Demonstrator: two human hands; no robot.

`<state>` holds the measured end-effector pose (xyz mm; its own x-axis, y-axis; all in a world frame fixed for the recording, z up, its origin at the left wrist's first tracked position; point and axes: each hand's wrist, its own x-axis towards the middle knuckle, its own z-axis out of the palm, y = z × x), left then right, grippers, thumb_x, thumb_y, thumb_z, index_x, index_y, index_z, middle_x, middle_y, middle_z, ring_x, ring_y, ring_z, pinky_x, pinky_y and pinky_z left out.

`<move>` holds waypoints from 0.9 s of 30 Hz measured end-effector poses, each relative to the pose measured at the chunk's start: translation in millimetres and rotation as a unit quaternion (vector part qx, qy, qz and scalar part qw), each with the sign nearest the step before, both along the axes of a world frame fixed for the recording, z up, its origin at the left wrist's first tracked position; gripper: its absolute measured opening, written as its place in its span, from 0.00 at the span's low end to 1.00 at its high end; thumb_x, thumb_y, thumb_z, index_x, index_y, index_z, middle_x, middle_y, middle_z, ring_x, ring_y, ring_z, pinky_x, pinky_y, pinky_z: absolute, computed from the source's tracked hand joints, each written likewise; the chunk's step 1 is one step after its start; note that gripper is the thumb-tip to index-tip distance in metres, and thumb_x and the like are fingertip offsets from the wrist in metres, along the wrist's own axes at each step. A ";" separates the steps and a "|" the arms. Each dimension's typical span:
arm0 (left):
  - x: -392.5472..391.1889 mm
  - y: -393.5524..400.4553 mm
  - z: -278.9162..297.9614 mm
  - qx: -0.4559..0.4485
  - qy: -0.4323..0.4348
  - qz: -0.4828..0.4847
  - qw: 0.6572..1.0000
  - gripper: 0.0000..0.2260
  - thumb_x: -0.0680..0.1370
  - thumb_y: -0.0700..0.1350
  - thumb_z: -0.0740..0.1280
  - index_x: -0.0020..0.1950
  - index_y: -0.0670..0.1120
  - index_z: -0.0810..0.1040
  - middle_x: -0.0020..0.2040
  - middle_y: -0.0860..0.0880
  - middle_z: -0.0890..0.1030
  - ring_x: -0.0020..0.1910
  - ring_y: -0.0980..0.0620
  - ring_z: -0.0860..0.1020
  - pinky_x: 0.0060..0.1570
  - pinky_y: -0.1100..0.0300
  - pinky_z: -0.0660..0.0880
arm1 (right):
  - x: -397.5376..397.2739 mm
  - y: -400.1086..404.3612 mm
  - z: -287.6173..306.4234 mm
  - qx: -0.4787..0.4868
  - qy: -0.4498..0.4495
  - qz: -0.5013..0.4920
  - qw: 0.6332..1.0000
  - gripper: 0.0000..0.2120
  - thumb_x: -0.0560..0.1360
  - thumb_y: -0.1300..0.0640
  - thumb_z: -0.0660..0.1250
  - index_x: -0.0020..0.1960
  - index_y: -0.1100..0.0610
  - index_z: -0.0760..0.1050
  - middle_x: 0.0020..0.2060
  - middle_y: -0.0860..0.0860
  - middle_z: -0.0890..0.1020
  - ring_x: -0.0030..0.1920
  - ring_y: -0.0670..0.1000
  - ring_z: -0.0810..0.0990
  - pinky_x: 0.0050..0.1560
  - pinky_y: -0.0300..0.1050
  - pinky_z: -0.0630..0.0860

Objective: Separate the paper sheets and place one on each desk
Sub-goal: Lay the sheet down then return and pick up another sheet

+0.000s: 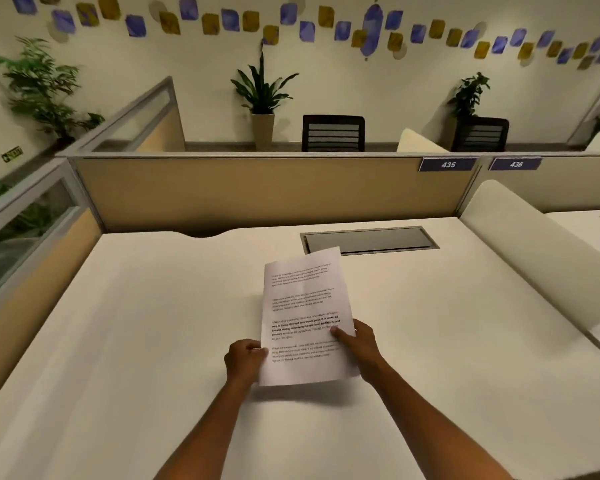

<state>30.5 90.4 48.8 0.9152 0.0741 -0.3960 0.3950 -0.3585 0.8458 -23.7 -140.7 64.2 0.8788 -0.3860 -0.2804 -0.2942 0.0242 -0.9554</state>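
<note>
White paper sheets (303,306) with printed text are held a little above the white desk (136,341), near its middle. My left hand (245,358) pinches the lower left edge of the paper. My right hand (359,341) grips the lower right edge, thumb on top of the page. I cannot tell how many sheets are in the stack. A second desk (589,223) lies to the right beyond a white divider (541,251).
A grey cable hatch (369,240) is set in the desk just behind the paper. Tan partition panels (257,188) wall the back and left, with number plates 435 (448,164) and 436 (515,164). Black chairs (332,133) and potted plants (262,98) stand beyond.
</note>
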 end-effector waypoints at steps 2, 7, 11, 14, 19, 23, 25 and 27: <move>-2.1 -22.6 -1.3 0.010 0.001 -0.008 1.000 0.01 0.72 0.37 0.73 0.42 0.42 0.83 0.45 0.41 0.85 0.46 0.40 0.83 0.51 0.47 0.81 | 0.4 -29.6 -9.5 -0.023 0.028 -0.011 0.999 0.13 0.73 0.58 0.74 0.56 0.60 0.79 0.55 0.58 0.84 0.51 0.58 0.84 0.55 0.56 0.81; -2.0 -64.8 -16.5 0.062 -0.005 -0.028 0.998 0.03 0.70 0.38 0.76 0.39 0.42 0.83 0.42 0.42 0.86 0.44 0.40 0.84 0.49 0.46 0.81 | 7.0 -80.4 -27.7 -0.089 0.102 -0.027 0.990 0.19 0.72 0.59 0.73 0.62 0.60 0.76 0.59 0.57 0.82 0.56 0.58 0.82 0.61 0.53 0.78; -7.9 -90.1 -23.2 0.104 -0.015 -0.028 0.994 0.05 0.69 0.41 0.77 0.41 0.42 0.83 0.42 0.44 0.85 0.44 0.43 0.83 0.49 0.52 0.80 | 9.7 -106.5 -39.1 -0.142 0.120 0.020 0.982 0.20 0.73 0.59 0.72 0.64 0.60 0.74 0.62 0.57 0.80 0.59 0.59 0.81 0.63 0.55 0.77; -12.1 -101.3 -22.3 0.130 -0.015 -0.016 0.991 0.05 0.69 0.42 0.76 0.41 0.43 0.83 0.43 0.45 0.85 0.45 0.44 0.82 0.46 0.57 0.77 | 14.0 -118.6 -45.9 -0.205 0.135 0.065 0.967 0.20 0.74 0.56 0.71 0.65 0.58 0.74 0.63 0.56 0.79 0.61 0.57 0.79 0.62 0.54 0.76; -15.7 -104.2 -22.8 0.206 -0.017 -0.025 0.978 0.09 0.71 0.45 0.74 0.48 0.44 0.80 0.47 0.44 0.83 0.48 0.43 0.80 0.46 0.56 0.76 | 13.3 -114.8 -56.1 -0.331 0.143 0.086 0.929 0.28 0.76 0.47 0.66 0.72 0.57 0.66 0.66 0.56 0.74 0.66 0.58 0.73 0.62 0.50 0.72; -15.9 -101.8 -31.6 0.245 -0.061 -0.075 0.965 0.15 0.73 0.48 0.72 0.56 0.43 0.77 0.56 0.42 0.76 0.55 0.42 0.77 0.53 0.54 0.75 | 2.2 -102.7 -61.0 -0.471 0.130 0.102 0.867 0.30 0.78 0.41 0.59 0.75 0.54 0.60 0.69 0.53 0.68 0.65 0.57 0.70 0.62 0.51 0.70; -16.5 -101.9 -36.5 0.275 -0.094 -0.124 0.949 0.18 0.75 0.51 0.70 0.62 0.45 0.75 0.62 0.44 0.74 0.61 0.43 0.73 0.58 0.52 0.73 | -4.3 -100.7 -64.8 -0.502 0.106 0.124 0.849 0.30 0.78 0.40 0.57 0.76 0.52 0.59 0.73 0.51 0.65 0.69 0.55 0.67 0.65 0.51 0.67; -18.6 -103.9 -40.8 0.314 -0.121 -0.182 0.924 0.24 0.77 0.55 0.67 0.69 0.47 0.71 0.69 0.46 0.70 0.66 0.45 0.68 0.64 0.52 0.68 | -10.2 -100.8 -69.4 -0.509 0.091 0.153 0.842 0.30 0.79 0.40 0.56 0.77 0.51 0.59 0.76 0.51 0.63 0.74 0.54 0.63 0.71 0.52 0.62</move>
